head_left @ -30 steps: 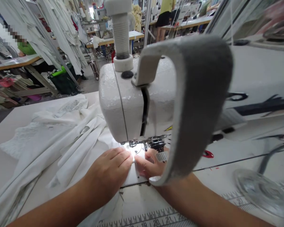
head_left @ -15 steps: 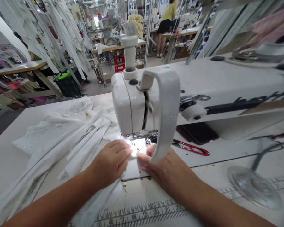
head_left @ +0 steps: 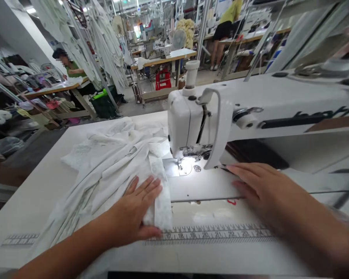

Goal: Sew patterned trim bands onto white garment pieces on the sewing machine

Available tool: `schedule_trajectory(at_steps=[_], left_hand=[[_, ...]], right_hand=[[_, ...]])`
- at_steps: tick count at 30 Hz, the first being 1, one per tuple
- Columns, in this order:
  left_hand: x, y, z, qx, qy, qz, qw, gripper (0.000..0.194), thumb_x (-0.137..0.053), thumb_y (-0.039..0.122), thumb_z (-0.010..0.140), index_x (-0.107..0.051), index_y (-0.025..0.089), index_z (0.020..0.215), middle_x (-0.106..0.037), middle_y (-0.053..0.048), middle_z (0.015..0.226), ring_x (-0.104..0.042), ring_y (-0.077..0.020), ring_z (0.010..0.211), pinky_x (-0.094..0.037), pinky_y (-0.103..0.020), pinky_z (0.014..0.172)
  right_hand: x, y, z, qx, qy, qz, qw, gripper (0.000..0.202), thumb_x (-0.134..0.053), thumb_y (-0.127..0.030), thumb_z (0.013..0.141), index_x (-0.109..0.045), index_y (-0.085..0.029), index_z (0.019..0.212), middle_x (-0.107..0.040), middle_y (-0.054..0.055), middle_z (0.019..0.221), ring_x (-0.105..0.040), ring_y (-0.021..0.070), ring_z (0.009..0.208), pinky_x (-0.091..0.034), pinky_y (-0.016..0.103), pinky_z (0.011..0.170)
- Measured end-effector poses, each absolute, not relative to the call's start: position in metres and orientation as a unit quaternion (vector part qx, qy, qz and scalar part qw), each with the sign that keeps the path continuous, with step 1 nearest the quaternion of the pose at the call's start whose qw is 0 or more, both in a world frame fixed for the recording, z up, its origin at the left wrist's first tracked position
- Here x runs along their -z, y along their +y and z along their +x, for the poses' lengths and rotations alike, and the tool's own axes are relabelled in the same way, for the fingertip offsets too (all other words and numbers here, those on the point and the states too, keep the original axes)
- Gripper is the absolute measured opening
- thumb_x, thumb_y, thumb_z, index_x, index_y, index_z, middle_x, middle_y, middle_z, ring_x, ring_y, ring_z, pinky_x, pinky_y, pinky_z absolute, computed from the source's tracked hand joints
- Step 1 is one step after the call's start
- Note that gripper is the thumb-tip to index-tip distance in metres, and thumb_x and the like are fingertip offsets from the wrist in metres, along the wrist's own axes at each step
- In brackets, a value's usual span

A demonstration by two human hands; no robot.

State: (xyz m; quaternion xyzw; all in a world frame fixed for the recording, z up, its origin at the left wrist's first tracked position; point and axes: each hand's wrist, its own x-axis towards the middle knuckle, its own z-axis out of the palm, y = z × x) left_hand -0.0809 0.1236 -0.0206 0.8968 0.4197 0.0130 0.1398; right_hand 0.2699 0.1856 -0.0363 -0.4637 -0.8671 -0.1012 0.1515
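Note:
My left hand (head_left: pixel 139 205) lies flat with fingers spread on white fabric (head_left: pixel 119 166), beside a folded white strip (head_left: pixel 160 193) left of the sewing machine's needle plate. The white sewing machine (head_left: pixel 180 116) has its lamp lit over the plate, with no fabric under the needle. To the right of the needle, my right hand (head_left: pixel 258 186) is partly blurred and reaches over the machine bed. Dark tips of the snips (head_left: pixel 224 168) show at its fingertips; the hand covers the rest, so its hold is unclear.
A dark phone-like object (head_left: pixel 258 153) lies under the machine arm. A printed ruler (head_left: pixel 209 234) runs along the table's front. A small round metal piece (head_left: pixel 197 168) rests by the needle plate. Beyond the table are a green bin (head_left: pixel 104 102), other worktables and two people.
My left hand has moved from the needle area onto the fabric and spread out. My right hand has moved right to the snips. The white strip now lies beside the plate, and the view has shifted.

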Motion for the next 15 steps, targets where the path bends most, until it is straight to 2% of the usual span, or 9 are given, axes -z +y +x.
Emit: schedule_trajectory(at_steps=[3, 6, 9, 12, 14, 15], left_hand=[[0.011, 0.098, -0.085, -0.016, 0.404, 0.899, 0.168, 0.089, -0.053, 0.07, 0.078, -0.026, 0.017, 0.145, -0.032, -0.016, 0.152, -0.023, -0.0333, 0.143, -0.017, -0.06, 0.115], [0.009, 0.086, -0.077, -0.074, 0.434, 0.884, 0.156, 0.064, -0.057, 0.056, 0.085, -0.042, 0.017, 0.135, -0.048, -0.014, 0.143, -0.037, -0.0311, 0.137, -0.023, -0.058, 0.114], [0.01, 0.083, -0.059, -0.165, 0.478, 0.854, 0.12, 0.041, -0.064, 0.044, 0.085, -0.058, 0.015, 0.113, -0.065, -0.012, 0.114, -0.056, -0.0287, 0.112, -0.04, -0.053, 0.102], [0.011, 0.084, -0.044, -0.176, 0.518, 0.832, 0.094, 0.026, -0.07, 0.036, 0.079, -0.063, 0.014, 0.092, -0.066, -0.008, 0.09, -0.058, -0.0262, 0.089, -0.048, -0.048, 0.084], [0.012, 0.086, -0.038, -0.144, 0.53, 0.832, 0.078, 0.009, -0.062, 0.023, 0.083, -0.063, 0.015, 0.082, -0.063, -0.006, 0.082, -0.056, -0.024, 0.082, -0.047, -0.046, 0.079], [0.012, 0.087, -0.037, -0.132, 0.53, 0.834, 0.073, 0.009, -0.056, 0.018, 0.085, -0.062, 0.015, 0.078, -0.062, -0.005, 0.079, -0.055, -0.0227, 0.079, -0.046, -0.045, 0.077]], right_hand=[[0.045, 0.181, 0.28, 0.112, -0.863, -0.478, 0.121, 0.044, -0.033, -0.03, 0.094, -0.068, -0.01, 0.11, -0.069, 0.015, 0.109, -0.06, 0.0304, 0.101, -0.047, 0.047, 0.091], [0.05, 0.179, 0.278, 0.111, -0.849, -0.506, 0.105, 0.043, -0.032, -0.026, 0.093, -0.067, -0.011, 0.112, -0.069, 0.014, 0.108, -0.06, 0.0284, 0.1, -0.047, 0.044, 0.091], [0.05, 0.18, 0.276, 0.113, -0.82, -0.55, 0.108, 0.044, -0.033, -0.029, 0.093, -0.064, -0.008, 0.117, -0.065, 0.016, 0.112, -0.058, 0.028, 0.1, -0.048, 0.041, 0.088], [0.046, 0.179, 0.276, 0.118, -0.815, -0.561, 0.089, 0.04, -0.037, -0.025, 0.092, -0.067, -0.005, 0.11, -0.065, 0.018, 0.109, -0.057, 0.0304, 0.099, -0.047, 0.042, 0.088], [0.044, 0.178, 0.277, 0.117, -0.812, -0.568, 0.071, 0.039, -0.036, -0.021, 0.092, -0.069, -0.004, 0.104, -0.066, 0.019, 0.104, -0.058, 0.0312, 0.097, -0.046, 0.043, 0.088], [0.043, 0.177, 0.277, 0.117, -0.81, -0.571, 0.064, 0.038, -0.035, -0.02, 0.093, -0.068, -0.004, 0.103, -0.066, 0.019, 0.102, -0.058, 0.0313, 0.095, -0.045, 0.043, 0.087]])
